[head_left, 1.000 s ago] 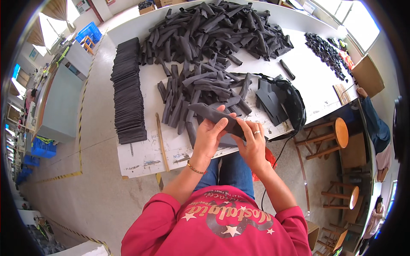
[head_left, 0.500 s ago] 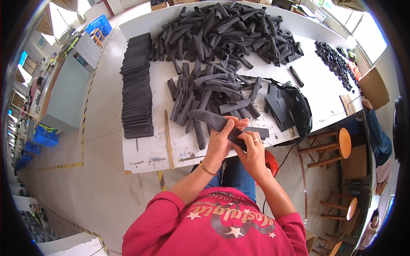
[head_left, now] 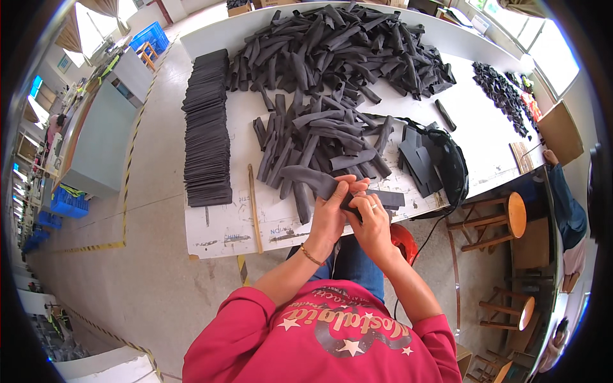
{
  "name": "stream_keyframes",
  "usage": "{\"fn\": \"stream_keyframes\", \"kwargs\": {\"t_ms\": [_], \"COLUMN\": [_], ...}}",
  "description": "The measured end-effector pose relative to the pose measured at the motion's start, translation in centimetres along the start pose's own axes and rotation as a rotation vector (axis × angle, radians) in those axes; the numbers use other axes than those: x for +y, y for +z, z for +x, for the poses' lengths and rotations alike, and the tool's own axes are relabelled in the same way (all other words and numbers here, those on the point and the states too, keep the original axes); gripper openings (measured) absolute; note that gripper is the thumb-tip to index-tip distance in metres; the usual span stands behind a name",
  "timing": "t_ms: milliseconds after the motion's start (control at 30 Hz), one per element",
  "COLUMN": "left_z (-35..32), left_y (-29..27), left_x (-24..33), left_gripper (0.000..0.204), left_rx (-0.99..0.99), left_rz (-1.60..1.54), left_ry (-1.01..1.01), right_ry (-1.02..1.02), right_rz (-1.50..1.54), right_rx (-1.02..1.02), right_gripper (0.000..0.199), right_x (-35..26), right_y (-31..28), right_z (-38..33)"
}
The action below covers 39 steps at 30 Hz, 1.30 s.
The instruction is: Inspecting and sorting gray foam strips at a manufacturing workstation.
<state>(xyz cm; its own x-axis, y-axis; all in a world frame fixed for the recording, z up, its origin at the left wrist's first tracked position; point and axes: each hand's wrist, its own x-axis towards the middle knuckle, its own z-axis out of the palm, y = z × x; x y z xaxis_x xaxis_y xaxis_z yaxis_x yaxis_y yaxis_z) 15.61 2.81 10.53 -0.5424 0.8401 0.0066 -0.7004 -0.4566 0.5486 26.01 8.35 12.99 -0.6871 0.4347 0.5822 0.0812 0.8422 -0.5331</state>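
Above the table's front edge I hold a dark grey fabric tube (head_left: 308, 177). My left hand (head_left: 329, 214) is closed round its middle, and its far end sticks out to the left, drooping a little. My right hand (head_left: 372, 220) pinches the near end, where the fingers hide most of the cloth. A flat dark strip (head_left: 391, 199) shows just beyond my right fingers; I cannot tell whether it touches them. Behind my hands lies a loose heap of similar rolled tubes (head_left: 335, 131).
A long stack of flat dark pieces (head_left: 207, 127) lines the table's left side. A wooden stick (head_left: 254, 207) lies beside it. At the back is a bigger heap of tubes (head_left: 345, 48). A black bag (head_left: 452, 163) with flat pieces sits right, near wooden stools (head_left: 516, 215).
My right hand has drawn in closer to my left, its fingers curling further over the tube's near end. Less of that end shows now.
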Motion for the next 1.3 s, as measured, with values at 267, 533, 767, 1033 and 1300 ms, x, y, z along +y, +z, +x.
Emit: {"fn": "stream_keyframes", "kwargs": {"t_ms": [267, 533, 767, 1033, 1300], "left_z": [-0.3, -0.6, -2.2, -2.8, -2.3], "left_y": [0.0, 1.0, 1.7, 0.2, 0.3], "left_x": [-0.4, 4.0, 6.0, 6.4, 6.9], "left_gripper": [0.025, 0.028, 0.025, 0.026, 0.042], "left_rx": [-0.014, -0.039, -0.396, -0.525, -0.499], "left_rz": [-0.004, 0.21, 0.692, 0.997, 1.037], "left_ry": [-0.022, 0.15, 0.148, 0.033, 0.056], "right_ry": [-0.035, 0.048, 0.095, -0.215, -0.047], "right_rz": [0.02, -0.031, 0.189, 0.123, 0.253], "right_rx": [0.018, -0.074, 0.092, -0.288, -0.352], "right_gripper": [0.028, 0.044, 0.018, 0.015, 0.011], "right_x": [-0.2, -1.5, -4.7, -5.4, -4.2], "right_y": [0.8, -1.3, -8.7, -8.2, -7.4], "right_z": [0.4, -0.7, 5.1, 6.5, 4.6]}}
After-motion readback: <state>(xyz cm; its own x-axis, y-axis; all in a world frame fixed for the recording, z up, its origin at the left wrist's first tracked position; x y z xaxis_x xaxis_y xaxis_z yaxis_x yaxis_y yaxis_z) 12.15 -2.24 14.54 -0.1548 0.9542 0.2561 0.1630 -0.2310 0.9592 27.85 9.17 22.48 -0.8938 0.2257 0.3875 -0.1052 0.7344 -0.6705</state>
